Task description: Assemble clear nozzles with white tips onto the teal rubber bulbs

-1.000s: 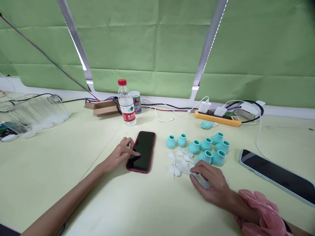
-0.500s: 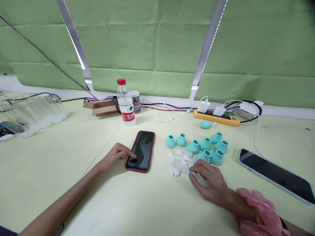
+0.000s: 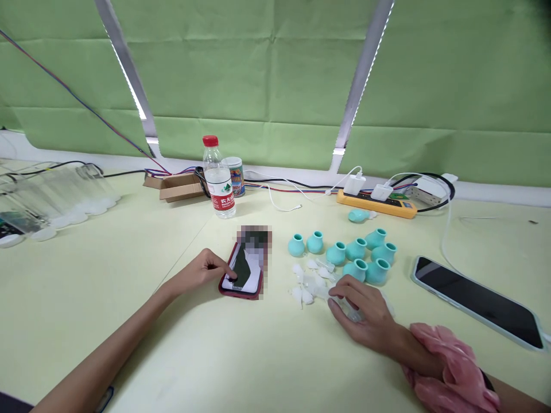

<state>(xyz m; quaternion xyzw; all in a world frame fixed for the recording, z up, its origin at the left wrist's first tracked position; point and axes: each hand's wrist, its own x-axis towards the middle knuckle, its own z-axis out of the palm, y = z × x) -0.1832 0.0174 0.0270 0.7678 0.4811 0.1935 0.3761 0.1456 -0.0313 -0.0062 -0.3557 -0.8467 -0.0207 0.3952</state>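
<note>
My left hand (image 3: 205, 269) rests beside a phone in a red case (image 3: 244, 265), its index fingertip on the lower screen and the other fingers curled, holding nothing. The screen is lit, its upper part pixelated. On the right, my right hand (image 3: 365, 312) lies over some clear plastic pieces (image 3: 353, 310), thumb and fingers bent and apart; what lies beneath the palm is partly hidden. Small white scraps (image 3: 306, 287) are scattered left of it. Just behind stand several turquoise bulb-shaped rubber pieces (image 3: 355, 250) with open necks. A pink scrunchie (image 3: 447, 364) circles my right wrist.
A second phone (image 3: 477, 301) lies at the right. Along the back are a red-capped water bottle (image 3: 220, 180), a can (image 3: 236, 175), a cardboard box (image 3: 183, 188), an orange power strip (image 3: 376, 204) and cables. Several clear containers (image 3: 64, 195) lie at the left. One turquoise piece (image 3: 358, 215) lies apart.
The red-cased phone's screen has turned from dark to lit under my left fingertip. Both hands hold nearly the same places; the view has shifted slightly.
</note>
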